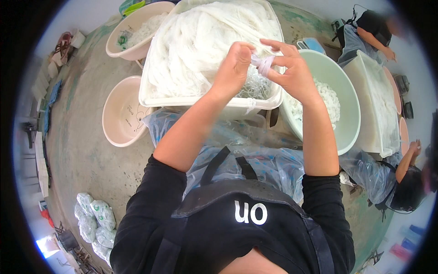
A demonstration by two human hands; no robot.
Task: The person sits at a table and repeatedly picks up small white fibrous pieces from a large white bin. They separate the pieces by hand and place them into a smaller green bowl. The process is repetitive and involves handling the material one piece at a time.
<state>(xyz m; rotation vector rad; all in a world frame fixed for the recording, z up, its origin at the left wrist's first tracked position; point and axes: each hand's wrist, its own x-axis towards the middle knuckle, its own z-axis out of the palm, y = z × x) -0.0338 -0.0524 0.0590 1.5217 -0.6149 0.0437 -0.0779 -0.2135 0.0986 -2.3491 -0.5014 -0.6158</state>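
A bundle of thin white strands is looped around the fingers of my right hand. My left hand pinches part of the same strands at its left side, thumb and fingers closed. Both hands are above the right part of a large white plastic tub, which holds a heap of long white strands. Looser, more translucent strands lie in the tub's near right corner, below my hands. A short knotted strand hangs over the near rim.
A green basin with white knotted pieces stands on the right. Pink basins stand on the left. Two people are at another white tub farther right. Filled plastic bags lie on the floor at lower left.
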